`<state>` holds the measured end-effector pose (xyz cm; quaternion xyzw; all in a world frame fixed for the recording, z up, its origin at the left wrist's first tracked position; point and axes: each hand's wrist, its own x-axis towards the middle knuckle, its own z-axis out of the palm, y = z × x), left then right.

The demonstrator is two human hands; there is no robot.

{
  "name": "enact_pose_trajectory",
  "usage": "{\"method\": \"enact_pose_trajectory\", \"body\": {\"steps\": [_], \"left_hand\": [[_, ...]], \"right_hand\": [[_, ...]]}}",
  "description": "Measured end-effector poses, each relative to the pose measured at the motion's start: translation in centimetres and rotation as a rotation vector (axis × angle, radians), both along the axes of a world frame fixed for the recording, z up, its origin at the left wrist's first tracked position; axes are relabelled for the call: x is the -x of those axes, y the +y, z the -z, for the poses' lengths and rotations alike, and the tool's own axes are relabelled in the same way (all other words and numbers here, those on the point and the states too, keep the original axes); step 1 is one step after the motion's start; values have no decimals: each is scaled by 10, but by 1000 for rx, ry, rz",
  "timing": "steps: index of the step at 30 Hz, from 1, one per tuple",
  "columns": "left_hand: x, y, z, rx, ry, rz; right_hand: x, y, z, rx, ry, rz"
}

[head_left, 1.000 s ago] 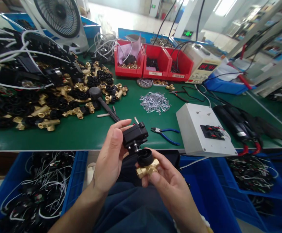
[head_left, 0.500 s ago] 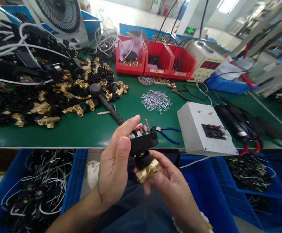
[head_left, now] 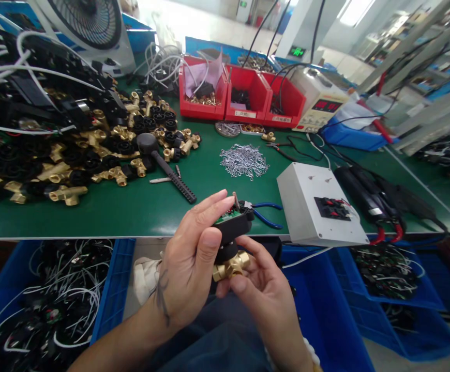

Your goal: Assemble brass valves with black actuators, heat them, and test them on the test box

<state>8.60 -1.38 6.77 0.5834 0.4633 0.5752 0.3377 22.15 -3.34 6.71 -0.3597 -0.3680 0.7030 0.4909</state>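
Note:
My left hand (head_left: 192,263) grips a black actuator module (head_left: 235,225) with a small green circuit board showing on top. It sits pressed down on the black collar of a brass tee valve (head_left: 230,266), which my right hand (head_left: 266,292) holds from below with curled fingers. Both hands are over my lap, just in front of the green bench edge (head_left: 93,232).
A heap of brass valves with black caps (head_left: 93,155) and wired black modules lies at the left. On the bench are blue pliers (head_left: 264,214), a white switch box (head_left: 318,206), wire clips (head_left: 244,160), a black-handled tool (head_left: 163,163), red bins (head_left: 244,95), a power supply (head_left: 320,106). Blue crates (head_left: 46,299) stand below.
The black module was apart from the valve, held tilted above it; my left hand has turned it upright and brought it down onto the valve's collar. The view has shifted slightly.

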Motion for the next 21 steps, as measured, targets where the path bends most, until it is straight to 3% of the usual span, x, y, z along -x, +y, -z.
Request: {"method": "enact_pose_trajectory", "body": {"steps": [3, 6, 8, 13, 18, 21], "left_hand": [[-2, 0, 2, 48, -21, 6], [-5, 1, 4, 76, -59, -6], [-7, 1, 5, 51, -62, -22], [-9, 1, 7, -10, -26, -63], [-10, 1, 8, -12, -67, -70], [-10, 1, 8, -22, -59, -76]], "right_hand": [[-3, 1, 4, 26, 18, -32], [-3, 0, 5, -2, -25, 49], [-1, 0, 5, -33, -31, 89], [-2, 2, 6, 14, 16, 21], [0, 0, 4, -53, -71, 103], [-2, 1, 5, -34, -56, 59]]}}
